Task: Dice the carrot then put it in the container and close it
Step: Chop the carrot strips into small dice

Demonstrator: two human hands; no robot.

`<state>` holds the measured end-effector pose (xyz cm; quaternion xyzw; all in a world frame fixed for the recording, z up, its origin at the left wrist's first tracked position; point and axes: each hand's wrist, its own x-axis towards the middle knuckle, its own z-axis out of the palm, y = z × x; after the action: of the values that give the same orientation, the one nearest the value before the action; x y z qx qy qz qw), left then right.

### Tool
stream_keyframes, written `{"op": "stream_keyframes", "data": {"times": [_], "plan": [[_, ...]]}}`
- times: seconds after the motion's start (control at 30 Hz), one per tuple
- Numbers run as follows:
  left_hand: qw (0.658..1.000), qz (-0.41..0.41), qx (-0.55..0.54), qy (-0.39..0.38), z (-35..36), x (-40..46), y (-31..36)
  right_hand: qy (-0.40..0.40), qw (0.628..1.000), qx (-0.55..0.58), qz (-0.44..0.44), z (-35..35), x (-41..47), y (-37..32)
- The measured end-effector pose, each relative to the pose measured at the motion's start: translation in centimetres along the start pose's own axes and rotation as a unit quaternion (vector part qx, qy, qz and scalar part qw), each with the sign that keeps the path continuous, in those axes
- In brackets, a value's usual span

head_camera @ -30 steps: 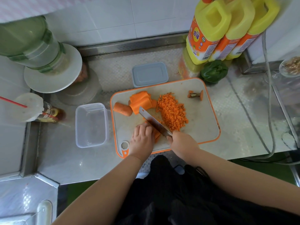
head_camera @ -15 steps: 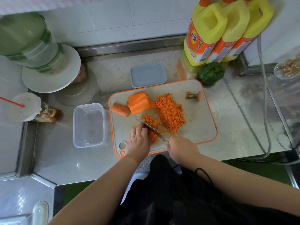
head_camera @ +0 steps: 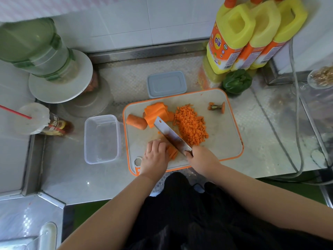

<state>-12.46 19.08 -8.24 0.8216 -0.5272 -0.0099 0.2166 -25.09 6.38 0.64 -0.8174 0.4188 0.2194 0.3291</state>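
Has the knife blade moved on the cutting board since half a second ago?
Yes. The knife now reaches farther up the cutting board, its tip beside the carrot slabs.

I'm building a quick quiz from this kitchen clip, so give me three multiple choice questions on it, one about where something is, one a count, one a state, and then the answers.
1. Where is the clear container?
A. On the counter beside the cutting board's left edge
B. On the cutting board
C. Under the yellow bottles

2. How many yellow bottles stand at the back right?
A. One
B. Three
C. Five

3. What state is the container in?
A. Closed with its lid
B. Full of diced carrot
C. Open and empty

Answers:
1. A, it sits on the steel counter just off the board's left edge.
2. B, three handled jugs lean together.
3. C, the grey lid lies apart behind the board and the diced carrot is piled on the board, while the left hand steadies carrot strips and the right hand grips the knife.
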Motion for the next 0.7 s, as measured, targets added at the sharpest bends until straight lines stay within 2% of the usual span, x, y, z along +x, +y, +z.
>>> {"op": "stream_keyframes", "data": {"times": [0.23, 0.4, 0.7], "plan": [[1.0, 0.002, 0.002, 0.001, -0.5, -0.9, 0.0, 0.025, 0.998, -0.047, -0.034, -0.4, -1.7, -0.3], [1.0, -0.004, 0.002, -0.01, -0.7, -0.1, 0.0, 0.007, 0.997, -0.063, -0.044, -0.4, -2.3, -1.1], [1.0, -0.001, -0.002, -0.013, -0.3, 0.0, -0.4, -0.032, 0.995, -0.09, 0.014, 0.5, -1.2, -2.1]]}}
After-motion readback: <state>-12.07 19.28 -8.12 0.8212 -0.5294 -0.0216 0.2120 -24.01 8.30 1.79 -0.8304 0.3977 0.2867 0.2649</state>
